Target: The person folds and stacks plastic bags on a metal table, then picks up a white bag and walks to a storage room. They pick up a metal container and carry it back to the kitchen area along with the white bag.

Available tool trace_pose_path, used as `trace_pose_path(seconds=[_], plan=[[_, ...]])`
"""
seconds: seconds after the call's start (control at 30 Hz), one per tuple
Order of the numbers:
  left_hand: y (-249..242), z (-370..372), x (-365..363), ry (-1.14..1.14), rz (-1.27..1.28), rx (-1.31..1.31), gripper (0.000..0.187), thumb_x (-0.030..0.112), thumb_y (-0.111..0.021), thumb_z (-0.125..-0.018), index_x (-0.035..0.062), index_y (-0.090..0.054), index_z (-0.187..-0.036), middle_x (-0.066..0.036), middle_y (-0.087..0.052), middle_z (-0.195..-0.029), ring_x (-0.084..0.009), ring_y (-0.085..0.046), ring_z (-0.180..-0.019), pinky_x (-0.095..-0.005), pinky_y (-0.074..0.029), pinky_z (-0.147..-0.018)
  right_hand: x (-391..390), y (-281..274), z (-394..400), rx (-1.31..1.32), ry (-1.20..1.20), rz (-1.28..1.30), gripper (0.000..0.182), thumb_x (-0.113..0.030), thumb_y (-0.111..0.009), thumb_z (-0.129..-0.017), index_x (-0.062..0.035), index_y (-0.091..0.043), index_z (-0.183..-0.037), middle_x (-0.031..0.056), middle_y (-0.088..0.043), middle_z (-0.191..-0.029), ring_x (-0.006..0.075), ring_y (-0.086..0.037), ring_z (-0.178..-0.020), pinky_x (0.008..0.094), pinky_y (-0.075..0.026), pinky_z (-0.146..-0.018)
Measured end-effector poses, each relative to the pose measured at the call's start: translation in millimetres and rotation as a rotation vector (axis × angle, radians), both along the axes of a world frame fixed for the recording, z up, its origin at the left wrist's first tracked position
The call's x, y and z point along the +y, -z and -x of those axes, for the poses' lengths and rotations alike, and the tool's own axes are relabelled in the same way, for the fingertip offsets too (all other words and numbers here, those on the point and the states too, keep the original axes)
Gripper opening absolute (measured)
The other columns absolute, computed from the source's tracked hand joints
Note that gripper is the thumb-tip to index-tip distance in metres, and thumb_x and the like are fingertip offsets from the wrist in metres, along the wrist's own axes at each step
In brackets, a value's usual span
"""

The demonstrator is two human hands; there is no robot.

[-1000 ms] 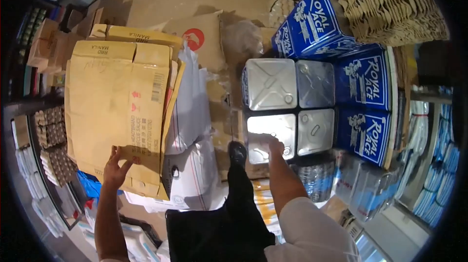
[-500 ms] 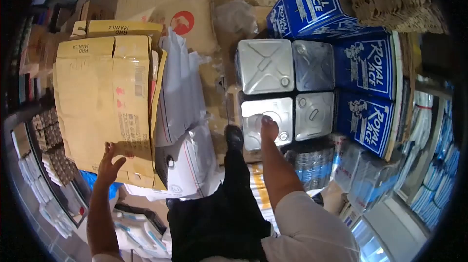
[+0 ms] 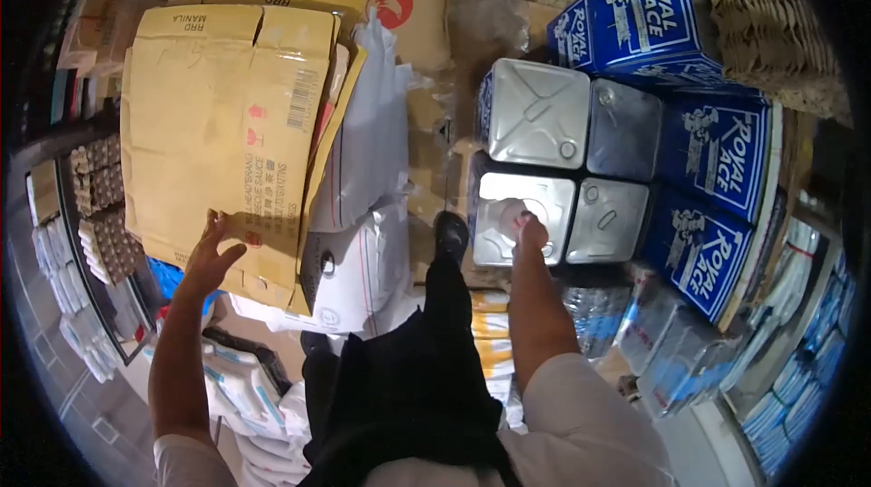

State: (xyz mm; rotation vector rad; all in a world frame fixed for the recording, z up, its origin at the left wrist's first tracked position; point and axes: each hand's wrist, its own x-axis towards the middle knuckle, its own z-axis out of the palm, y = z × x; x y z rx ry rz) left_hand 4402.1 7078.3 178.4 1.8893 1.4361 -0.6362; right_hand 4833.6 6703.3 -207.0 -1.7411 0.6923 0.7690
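My left hand (image 3: 215,256) is open, fingers spread, at the lower part of a stack of flattened cardboard cartons (image 3: 195,115). Whether its fingertips press on the top carton cannot be told. My right hand (image 3: 533,233) is closed over the lid of the front-left silver tin (image 3: 494,247). The fingers are curled, and what they hold, if anything, is hidden. A pale blur, perhaps a reflection, shows on that lid beside the fingers. Three more square tins stand around it: one behind (image 3: 535,111), one to the right (image 3: 606,222), and one diagonally behind (image 3: 626,129).
Blue Royal Ace tins (image 3: 712,156) lie to the right, with another tilted one (image 3: 626,11) behind. White sacks (image 3: 358,251) are stacked beside the cartons. My shoe (image 3: 451,238) stands between sacks and tins. Plastic-wrapped packs (image 3: 594,315) sit in front of the tins.
The view has shifted, so cartons and tins appear farther right and slightly higher. My right hand stays closed over the same tin; my left hand remains spread at the cartons.
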Motion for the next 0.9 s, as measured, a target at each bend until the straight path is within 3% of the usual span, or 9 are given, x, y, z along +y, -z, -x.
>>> trace_pose_path(seconds=[0.07, 0.17, 0.27, 0.47, 0.57, 0.63, 0.73, 0.8, 0.9], plan=[[3.9, 5.5, -2.1, -0.031, -0.026, -0.027, 0.082, 0.034, -0.066, -0.083, -0.0059, -0.029, -0.145, -0.03, -0.018, -0.153, -0.0342, -0.014, -0.146, -0.0393, -0.018, -0.116, 40.7, -80.1, -10.6, 0.283, 0.071, 0.088, 0.022, -0.03, -0.061, -0.087, -0.0146, -0.057, -0.073, 0.0006, -0.045, -0.055, 0.015, -0.045, -0.044, 0.0279, -0.038, -0.04], [10.6, 15.1, 0.0, -0.013, -0.028, -0.029, 0.083, 0.034, -0.066, -0.083, -0.0051, -0.028, -0.145, -0.029, -0.016, -0.154, -0.0346, -0.014, -0.146, -0.04, -0.019, -0.116, 18.6, -89.9, -22.4, 0.463, -0.009, -0.22, 0.031, -0.033, -0.062, -0.086, -0.0172, -0.045, -0.066, -0.0025, -0.038, -0.052, 0.0125, -0.042, -0.043, 0.0262, -0.031, -0.036], [16.6, 25.5, 2.3, 0.027, -0.011, -0.025, 0.085, 0.037, -0.067, -0.083, -0.0042, -0.027, -0.146, -0.03, -0.015, -0.154, -0.0354, -0.014, -0.146, -0.041, -0.02, -0.116, 23.6, -94.8, -4.1, 0.4, -0.035, 0.01, 0.035, -0.031, -0.059, -0.088, -0.0198, -0.036, -0.063, -0.0024, -0.034, -0.051, 0.0112, -0.034, -0.04, 0.0278, -0.021, -0.034], [32.0, 33.8, -1.2, 0.091, -0.11, 0.004, 0.102, 0.066, -0.061, -0.08, -0.0088, -0.031, -0.142, -0.034, -0.02, -0.15, -0.0394, -0.019, -0.143, -0.0424, -0.021, -0.116, -3.0, -142.0, -1.1, 0.393, -0.342, 0.157, 0.016, -0.03, -0.064, -0.082, -0.018, -0.057, -0.073, -0.0031, -0.048, -0.061, 0.0099, -0.04, -0.041, 0.0268, -0.026, -0.034], [6.1, 26.9, -21.5, 0.069, -0.291, -0.143, 0.08, 0.061, -0.065, -0.079, -0.0005, -0.051, -0.129, -0.029, -0.044, -0.137, -0.0426, -0.039, -0.131, -0.0437, -0.035, -0.107, 7.1, -205.0, 7.5, 0.254, -0.627, 0.147, 0.016, -0.027, -0.065, -0.081, -0.0179, -0.059, -0.069, -0.0025, -0.046, -0.054, 0.0105, -0.04, -0.04, 0.0278, -0.028, -0.035], [-3.2, 28.1, -84.5, 0.01, -0.544, -0.264, 0.086, 0.056, -0.063, -0.082, 0.002, -0.036, -0.142, -0.028, -0.035, -0.145, -0.041, -0.031, -0.137, -0.0482, -0.025, -0.113, 17.6, -250.8, 9.0, 0.235, -0.908, 0.237, 0.013, -0.023, -0.065, -0.078, -0.0166, -0.059, -0.069, -0.0024, -0.045, -0.052, 0.0111, -0.04, -0.041, 0.0281, -0.029, -0.036], [-10.7, 47.3, -234.4, -0.201, -0.335, -0.488, 0.092, 0.061, -0.054, -0.085, 0.0026, -0.023, -0.149, -0.028, -0.015, -0.154, -0.0456, -0.016, -0.142, -0.0538, -0.018, -0.114, 12.5, -272.5, -4.1, -0.022, -1.887, 0.301, 0.008, -0.016, -0.065, -0.073, -0.0131, -0.058, -0.069, -0.0023, -0.045, -0.054, 0.011, -0.039, -0.042, 0.0276, -0.03, -0.038], [-23.7, 45.6, -324.0, -0.452, 0.208, -0.319, 0.093, 0.069, -0.043, -0.088, -0.0011, -0.027, -0.147, -0.03, -0.021, -0.152, -0.043, -0.016, -0.143, -0.048, -0.017, -0.117, 29.1, -355.4, 55.6, 0.091, -1.449, 0.384, 0.006, -0.011, -0.063, -0.071, -0.0114, -0.057, -0.07, -0.0021, -0.046, -0.055, 0.0104, -0.041, -0.043, 0.0279, -0.032, -0.038], [-32.7, 47.1, -388.7, -0.77, 0.54, -0.655, 0.097, 0.072, -0.041, -0.087, -0.0054, -0.03, -0.145, -0.03, -0.02, -0.152, -0.039, -0.019, -0.143, -0.0421, -0.017, -0.117, 40.5, -420.6, 96.0, 0.073, -1.615, 0.346, 0.014, -0.012, -0.064, -0.075, -0.0087, -0.054, -0.066, -0.0027, -0.042, -0.05, 0.0085, -0.037, -0.04, 0.0269, -0.026, -0.037]])
